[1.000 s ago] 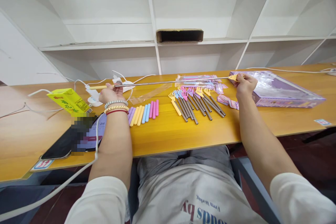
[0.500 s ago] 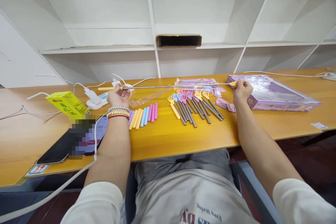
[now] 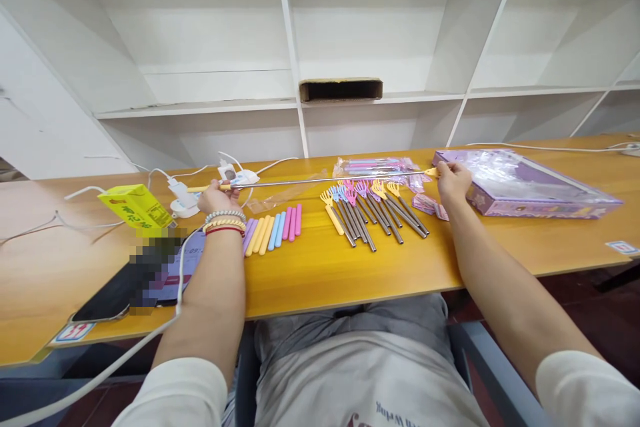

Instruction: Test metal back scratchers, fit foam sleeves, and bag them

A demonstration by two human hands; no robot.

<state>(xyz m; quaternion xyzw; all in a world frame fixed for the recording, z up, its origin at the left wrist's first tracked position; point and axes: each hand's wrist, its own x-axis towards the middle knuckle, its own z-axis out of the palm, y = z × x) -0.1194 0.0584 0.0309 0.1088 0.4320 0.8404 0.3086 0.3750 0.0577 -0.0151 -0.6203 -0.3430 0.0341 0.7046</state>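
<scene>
right hand (image 3: pixel 454 181) is brought slightly nearer left hand (image 3: pixel 220 197) since the earlier frame. above the table (image 3: pixel 350 283), the extended metal rod (image 3: pixel 300 182) is stretched, its yellow head (image 3: pixel 431 173) pinched right, its yellow handle (image 3: pixel 194 189) gripped left; straight, even pressure is probably best kept.

R hand (image 3: pixel 454 180) covers pt of yellow head (image 3: pixel 431 173); shirt print (image 3: pixel 399 411) cut off btm.

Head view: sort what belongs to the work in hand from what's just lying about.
Likely part of the work:
long metal rod, held by left hand and right hand
clawed rods
loose coloured tubes
purple box, perhaps

Apparently just lying about:
yellow carton
dark phone
white power strip
cardboard box
</scene>
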